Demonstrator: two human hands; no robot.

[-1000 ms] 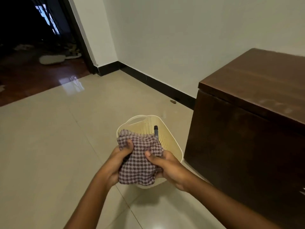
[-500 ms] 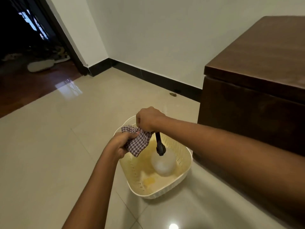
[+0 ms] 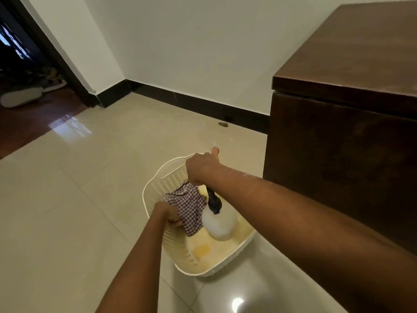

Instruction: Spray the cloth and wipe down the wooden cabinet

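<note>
Right, my left hand (image 3: 169, 214) is down inside the cream perforated basket (image 3: 158, 188), fingers bunched tight around one edge of the checked cloth (image 3: 190, 207). The cloth hangs crumpled from that grip, draped over the inner left part of the basket and touching the side of the spray bottle (image 3: 220, 225).

My right hand (image 3: 202, 169) reaches across above the basket, closed around the black spray head at the top of the bottle, with one finger sticking out past the far rim. The black neck shows just under my fist, and below it the pale, rounded body of the bottle, tilted, its base down in the basket. Whether the base rests on the basket's bottom or hangs just clear of it, I cannot tell.

The basket sits on the glossy beige tiled floor (image 3: 67, 222), just beside the dark wooden cabinet (image 3: 338, 143), which stands on my right against the white wall (image 3: 191, 53). Its top looks a warmer brown than its shadowed front. A small dark speck (image 3: 223, 124) lies on the tiles near the black skirting, well apart from the basket.
</note>
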